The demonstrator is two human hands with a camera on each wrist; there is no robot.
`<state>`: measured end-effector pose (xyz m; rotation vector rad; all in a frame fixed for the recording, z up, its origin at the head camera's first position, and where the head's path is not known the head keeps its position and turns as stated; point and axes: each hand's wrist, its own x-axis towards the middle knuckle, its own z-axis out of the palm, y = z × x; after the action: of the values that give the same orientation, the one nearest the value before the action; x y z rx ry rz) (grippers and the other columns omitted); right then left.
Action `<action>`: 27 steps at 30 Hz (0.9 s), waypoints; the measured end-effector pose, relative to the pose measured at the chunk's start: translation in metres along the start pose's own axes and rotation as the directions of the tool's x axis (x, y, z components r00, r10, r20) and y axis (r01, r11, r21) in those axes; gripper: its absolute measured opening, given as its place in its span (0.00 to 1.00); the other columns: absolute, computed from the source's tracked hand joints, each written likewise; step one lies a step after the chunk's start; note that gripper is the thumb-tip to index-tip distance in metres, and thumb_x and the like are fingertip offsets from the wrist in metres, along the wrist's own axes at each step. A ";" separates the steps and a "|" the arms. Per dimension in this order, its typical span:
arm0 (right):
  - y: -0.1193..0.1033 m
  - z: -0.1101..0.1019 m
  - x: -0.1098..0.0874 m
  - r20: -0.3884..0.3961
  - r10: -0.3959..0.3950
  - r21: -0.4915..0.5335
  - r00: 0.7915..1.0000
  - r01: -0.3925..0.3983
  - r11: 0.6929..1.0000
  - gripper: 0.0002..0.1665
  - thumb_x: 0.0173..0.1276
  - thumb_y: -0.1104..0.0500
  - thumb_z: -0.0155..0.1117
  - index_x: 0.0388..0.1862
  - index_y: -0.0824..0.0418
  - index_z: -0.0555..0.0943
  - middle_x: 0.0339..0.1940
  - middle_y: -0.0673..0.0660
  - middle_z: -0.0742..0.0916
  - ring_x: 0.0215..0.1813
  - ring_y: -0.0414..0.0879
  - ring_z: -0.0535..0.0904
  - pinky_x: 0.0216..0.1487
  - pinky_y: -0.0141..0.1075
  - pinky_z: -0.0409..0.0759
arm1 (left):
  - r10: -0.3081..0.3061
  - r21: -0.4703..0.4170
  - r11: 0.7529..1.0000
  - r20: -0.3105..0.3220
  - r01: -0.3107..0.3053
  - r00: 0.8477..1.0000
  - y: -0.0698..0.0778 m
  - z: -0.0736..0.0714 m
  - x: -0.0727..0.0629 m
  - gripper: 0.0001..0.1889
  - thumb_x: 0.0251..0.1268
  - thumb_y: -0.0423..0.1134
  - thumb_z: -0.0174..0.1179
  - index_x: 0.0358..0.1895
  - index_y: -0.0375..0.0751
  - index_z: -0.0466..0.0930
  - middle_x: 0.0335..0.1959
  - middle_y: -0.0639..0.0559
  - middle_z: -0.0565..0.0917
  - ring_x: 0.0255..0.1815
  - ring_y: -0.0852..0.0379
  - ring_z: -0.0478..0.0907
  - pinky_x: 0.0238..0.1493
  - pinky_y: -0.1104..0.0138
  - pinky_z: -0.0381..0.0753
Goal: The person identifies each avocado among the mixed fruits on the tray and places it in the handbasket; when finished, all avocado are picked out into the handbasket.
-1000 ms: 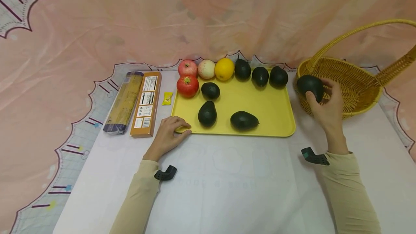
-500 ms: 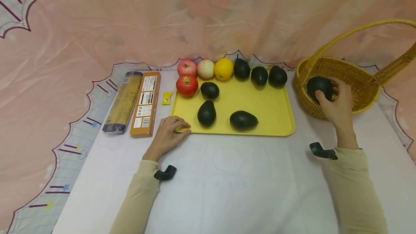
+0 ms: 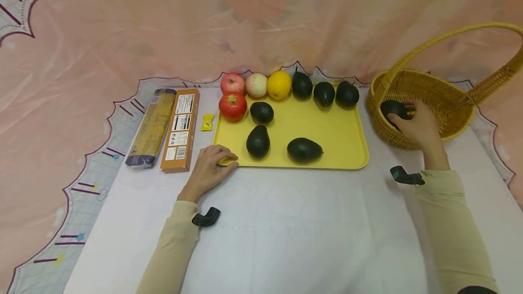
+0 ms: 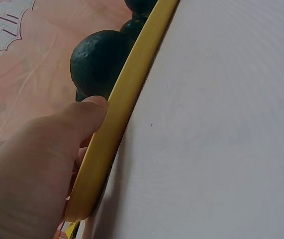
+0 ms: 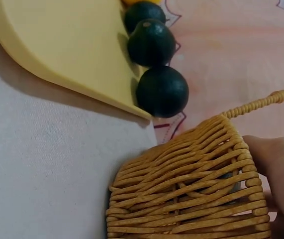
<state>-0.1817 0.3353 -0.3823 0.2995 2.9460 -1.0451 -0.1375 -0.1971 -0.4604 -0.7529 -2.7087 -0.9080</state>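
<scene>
My right hand (image 3: 422, 124) holds a dark green avocado (image 3: 394, 110) down inside the yellow wicker basket (image 3: 384, 131), below its rim at the left end. In the right wrist view the basket's woven side (image 5: 186, 194) mostly hides the fruit and fingertips. My left hand (image 3: 208, 169) rests on the near left corner of the yellow tray (image 3: 339, 139), its thumb along the front rim. Near it on the tray lie a pear-shaped avocado (image 3: 258, 142), another avocado (image 3: 304, 149) on its side, and a smaller one (image 3: 262, 112) behind.
Along the tray's back stand a red apple (image 3: 233, 84), a pale round fruit (image 3: 256, 85), a yellow fruit (image 3: 279, 85) and three avocados (image 3: 324, 94). A red pomegranate-like fruit (image 3: 233, 107) sits left. Beside the tray lie a candy (image 3: 207, 122), an orange box (image 3: 180, 130) and a wrapped packet (image 3: 153, 126).
My right hand has carried the avocado from over the basket's left rim rightward, then lowered it inside. My left hand has stayed on the tray corner.
</scene>
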 end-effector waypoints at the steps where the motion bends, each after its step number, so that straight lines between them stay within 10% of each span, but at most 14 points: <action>1: 0.000 0.000 0.001 0.009 0.001 -0.006 1.000 -0.001 1.000 0.50 0.65 0.37 0.54 0.72 0.69 0.53 0.66 0.75 0.66 0.63 0.71 0.64 0.60 0.63 0.63 | -0.003 0.002 1.000 0.001 0.003 1.000 0.000 0.000 0.000 0.09 0.56 0.46 0.67 0.39 0.50 0.84 0.40 0.54 0.81 0.48 0.54 0.73 0.59 0.54 0.62; 18: -0.003 -0.003 0.008 0.138 0.027 -0.055 0.990 -0.019 0.998 0.51 0.65 0.34 0.49 0.71 0.71 0.50 0.62 0.81 0.65 0.61 0.74 0.62 0.58 0.65 0.63 | -0.006 -0.001 1.000 -0.002 0.006 1.000 -0.001 -0.005 0.003 0.09 0.56 0.45 0.67 0.39 0.49 0.84 0.40 0.53 0.80 0.49 0.53 0.73 0.60 0.53 0.61; 27: -0.002 0.004 -0.003 -0.033 -0.062 0.025 0.998 0.063 0.998 0.41 0.69 0.44 0.52 0.69 0.70 0.57 0.64 0.77 0.65 0.64 0.72 0.62 0.61 0.63 0.61 | -0.005 -0.003 1.000 0.001 0.005 1.000 -0.001 0.000 0.001 0.09 0.56 0.46 0.67 0.39 0.50 0.84 0.40 0.53 0.80 0.49 0.53 0.73 0.60 0.54 0.61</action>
<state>-0.1791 0.3307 -0.3836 0.2288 2.9910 -1.0967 -0.1385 -0.1978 -0.4604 -0.7476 -2.7115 -0.9131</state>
